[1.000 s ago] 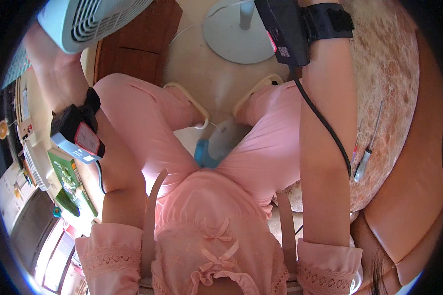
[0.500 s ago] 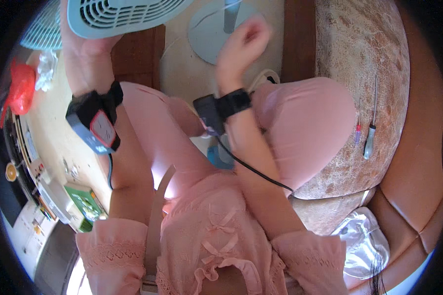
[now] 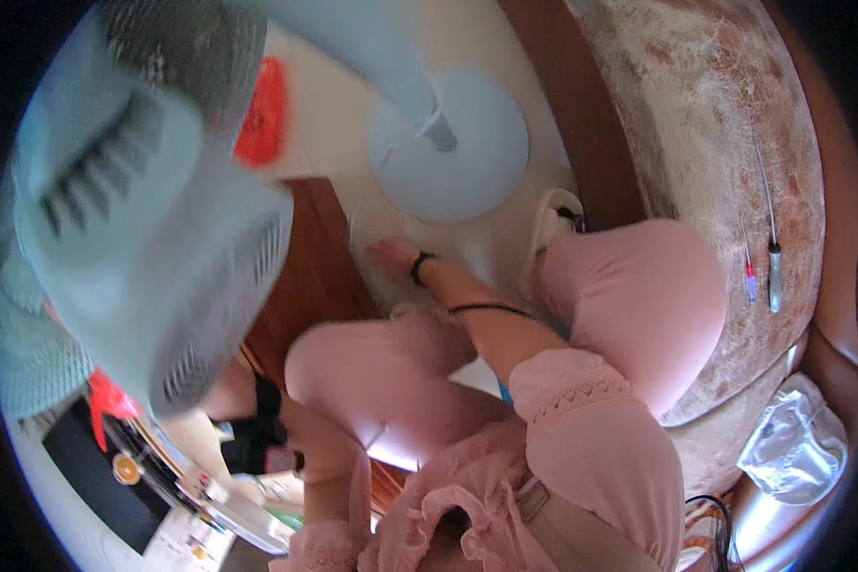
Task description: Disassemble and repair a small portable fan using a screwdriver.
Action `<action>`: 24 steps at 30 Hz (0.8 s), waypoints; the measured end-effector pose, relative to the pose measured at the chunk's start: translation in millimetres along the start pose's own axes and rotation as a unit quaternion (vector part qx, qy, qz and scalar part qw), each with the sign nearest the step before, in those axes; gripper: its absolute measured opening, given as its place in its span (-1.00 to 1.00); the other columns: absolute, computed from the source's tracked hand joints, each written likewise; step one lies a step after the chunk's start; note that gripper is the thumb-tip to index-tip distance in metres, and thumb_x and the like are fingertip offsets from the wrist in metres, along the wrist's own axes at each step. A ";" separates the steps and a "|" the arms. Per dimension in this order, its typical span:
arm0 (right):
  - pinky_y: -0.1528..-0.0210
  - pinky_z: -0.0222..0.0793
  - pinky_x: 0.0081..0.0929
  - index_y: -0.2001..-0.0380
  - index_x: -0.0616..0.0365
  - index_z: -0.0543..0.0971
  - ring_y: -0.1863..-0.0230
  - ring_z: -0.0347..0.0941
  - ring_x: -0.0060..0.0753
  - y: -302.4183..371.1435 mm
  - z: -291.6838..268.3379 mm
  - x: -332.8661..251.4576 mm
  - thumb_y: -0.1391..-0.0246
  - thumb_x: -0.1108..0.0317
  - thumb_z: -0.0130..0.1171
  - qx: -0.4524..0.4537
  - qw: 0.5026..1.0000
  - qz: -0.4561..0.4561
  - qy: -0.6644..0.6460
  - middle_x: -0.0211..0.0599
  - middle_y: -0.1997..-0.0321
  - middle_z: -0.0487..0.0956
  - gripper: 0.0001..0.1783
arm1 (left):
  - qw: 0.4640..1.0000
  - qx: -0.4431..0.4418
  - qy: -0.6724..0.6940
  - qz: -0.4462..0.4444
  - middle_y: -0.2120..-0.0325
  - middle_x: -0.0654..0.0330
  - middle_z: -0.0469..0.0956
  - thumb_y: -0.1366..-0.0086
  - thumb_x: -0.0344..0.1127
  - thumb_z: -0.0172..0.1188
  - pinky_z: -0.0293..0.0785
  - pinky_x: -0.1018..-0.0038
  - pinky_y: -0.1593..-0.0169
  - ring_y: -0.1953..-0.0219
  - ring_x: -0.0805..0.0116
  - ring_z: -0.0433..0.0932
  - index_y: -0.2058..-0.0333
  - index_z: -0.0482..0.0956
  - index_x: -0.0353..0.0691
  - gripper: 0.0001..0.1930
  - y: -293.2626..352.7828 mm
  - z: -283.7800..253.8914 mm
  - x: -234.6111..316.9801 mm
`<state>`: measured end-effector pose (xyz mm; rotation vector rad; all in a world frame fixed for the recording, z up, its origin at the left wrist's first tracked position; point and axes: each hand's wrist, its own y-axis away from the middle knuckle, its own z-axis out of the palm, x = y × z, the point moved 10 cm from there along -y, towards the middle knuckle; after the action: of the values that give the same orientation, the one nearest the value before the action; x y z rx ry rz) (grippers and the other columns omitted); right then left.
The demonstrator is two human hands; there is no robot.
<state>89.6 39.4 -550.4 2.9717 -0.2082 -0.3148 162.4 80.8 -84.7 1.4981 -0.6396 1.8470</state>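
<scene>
Toward 9 o'clock, a pale-blue fan head (image 3: 157, 253) is held, its vented end pointed toward 4, its long axis apparently 10-to-4; its weight is presumably borne by the half-hidden left hand (image 3: 229, 393), whose grip cannot be told. Well apart, near centre, the blurred right hand (image 3: 391, 255) is extended, its closure unclear.

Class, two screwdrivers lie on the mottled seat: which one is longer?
The grey-handled screwdriver, on the right of the pair; the other screwdriver is shorter, with a red-and-blue handle.
</scene>
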 end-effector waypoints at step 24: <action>-0.30 -0.11 -0.27 0.25 0.13 0.59 -0.18 0.18 -0.23 -70.6 78.5 -53.4 0.03 0.18 0.03 -0.179 0.826 0.169 -0.507 -0.31 -0.03 0.46 -0.66 | 0.998 0.007 -0.059 -0.037 -0.04 0.12 0.34 -0.22 0.15 -0.12 0.31 0.13 -0.05 -0.04 0.13 0.34 -0.11 0.23 -0.08 -0.41 4.4 1.2 -14.4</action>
<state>29.5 106.5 -627.0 2.0443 -0.6714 -1.6279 161.6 74.3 -98.3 1.6279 -0.6180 1.7211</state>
